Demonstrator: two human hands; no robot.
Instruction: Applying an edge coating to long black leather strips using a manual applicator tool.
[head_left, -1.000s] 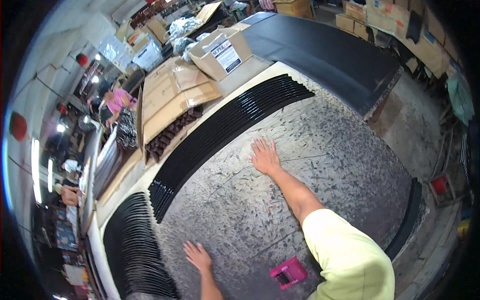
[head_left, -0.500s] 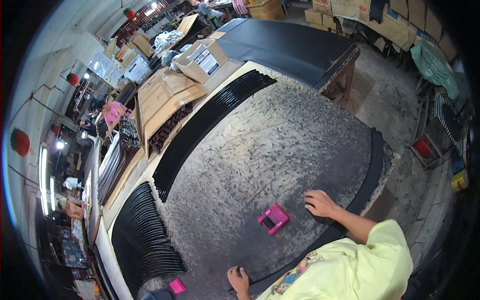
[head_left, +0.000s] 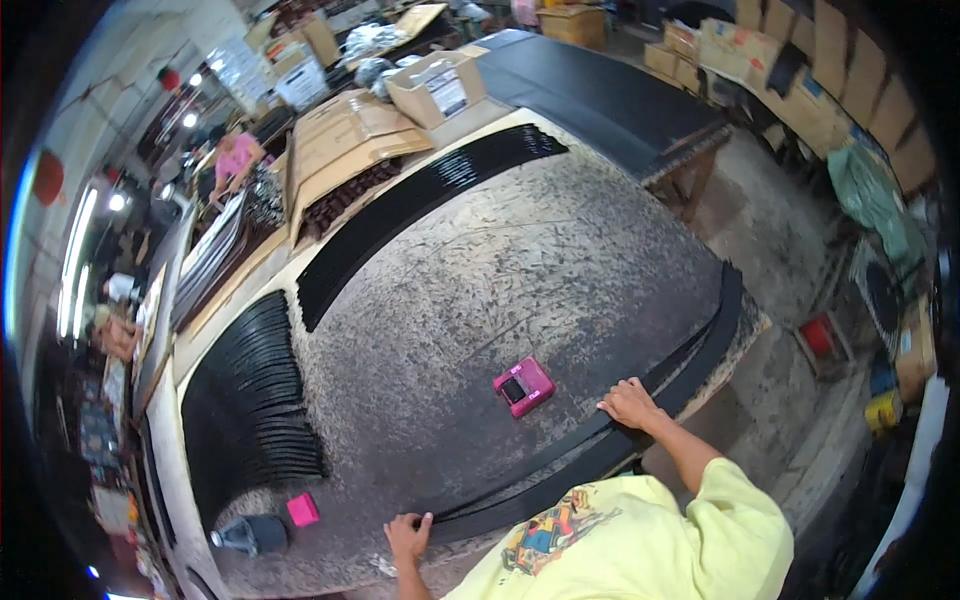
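Long black flexible strips (head_left: 520, 510) lie along the table's near edge, curving up its right side. One thin black strip (head_left: 560, 447) stands apart from the rest, bowed away from them. At its left end my left hand (head_left: 408, 537) is closed, with the strip's end between thumb and fingers. My right hand (head_left: 630, 404) grips the same strip farther right, fingers bent over it. A pink box-shaped holder (head_left: 535, 384) with a black piece in it sits beyond my hands. Left of my left hand are a small pink block (head_left: 302, 510) and a dark bottle (head_left: 255, 535) lying on its side.
Fanned black strips (head_left: 245, 400) cover the table's left side, and a long bundle of strips (head_left: 420, 210) runs along the far side. Behind stand cardboard boxes (head_left: 440, 90) and a black-topped table (head_left: 590, 95). A person in pink (head_left: 236, 160) is at the far left.
My left hand has closed on a strip end. My right hand has come down from the bare tabletop to the same strip, now apart from the others. The view has shifted.
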